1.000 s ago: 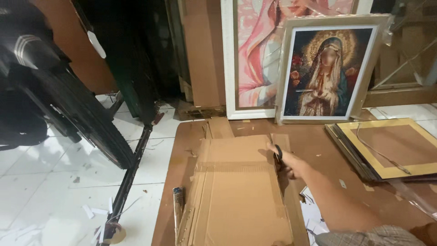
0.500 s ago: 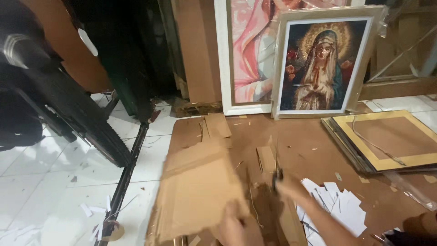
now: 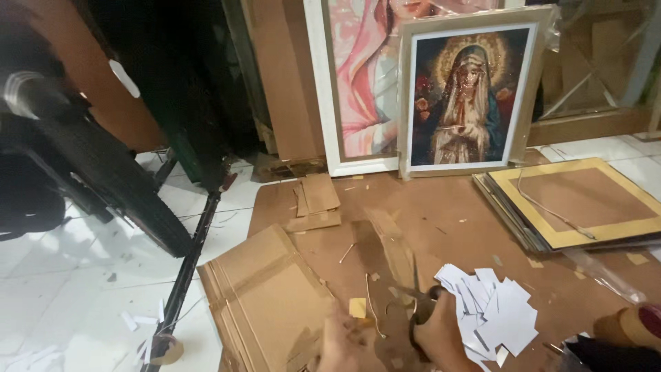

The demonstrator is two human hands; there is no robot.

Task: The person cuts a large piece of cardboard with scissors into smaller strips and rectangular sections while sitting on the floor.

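Your right hand (image 3: 441, 337) is down at about 5 o'clock in the view, fingers closed around the dark handles of a pair of scissors (image 3: 418, 296), blades pointing up toward 12. Your left hand (image 3: 342, 344) sits right next to it at 6 o'clock, blurry, resting on the corrugated cardboard (image 3: 268, 303); honestly can't tell whether it's pinching anything or just lying flat.

That cardboard is a flattened brown sheet, ribbed along its edges with fold creases across it, lying tilted at around 7 o'clock, half on the brown hardboard sheet (image 3: 441, 213) and half on the white floor tiles (image 3: 82, 275). A narrower cardboard strip (image 3: 389, 241) runs up from the scissors toward 12, and a few small cardboard offcuts (image 3: 313, 200) sit further up at 11.

Just beside your right hand at 4 o'clock there's a loose heap of white paper slips (image 3: 492, 306), little rectangles all overlapping. At 3 o'clock lies a stack of flat frames (image 3: 571, 207) with a gold border and brown backing, a wire across the top one.

Leaning upright at 1 o'clock is a framed religious picture (image 3: 468, 96), glittery texture, pale frame, in front of a bigger pink picture (image 3: 358, 83) in a white frame. A black bike tyre (image 3: 110, 186) fills the 9 to 10 o'clock side, with paper scraps scattered on the glossy tiles.
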